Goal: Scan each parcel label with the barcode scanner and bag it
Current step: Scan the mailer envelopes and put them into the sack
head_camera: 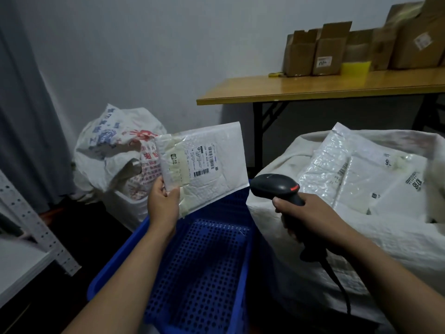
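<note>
1. Head view, the hands: the left hand (163,203) is closed on the lower left corner of a white padded parcel (204,165), thumb on the front, and holds it upright above the blue perforated basket (199,268). The parcel's label (203,160) faces the camera, turned so its barcodes run sideways. The right hand (305,213) is wrapped around the grip of the black barcode scanner (277,186), whose head sits just beside the parcel's lower right corner; its cable hangs down past the forearm.

2. Head view, surroundings: a large white sack (361,237) on the right holds several more white parcels. A printed sack (120,150) stands behind on the left. Cardboard boxes (320,54) sit on the wooden desk (313,90).

3. Risks, as a judgement: the scanner seems to point past the label's lower edge, so the read may fail unless it is tilted up. The one-corner pinch could let the parcel sag or slip into the basket unscanned. The hanging cable might snag on the sack's rim.
</note>
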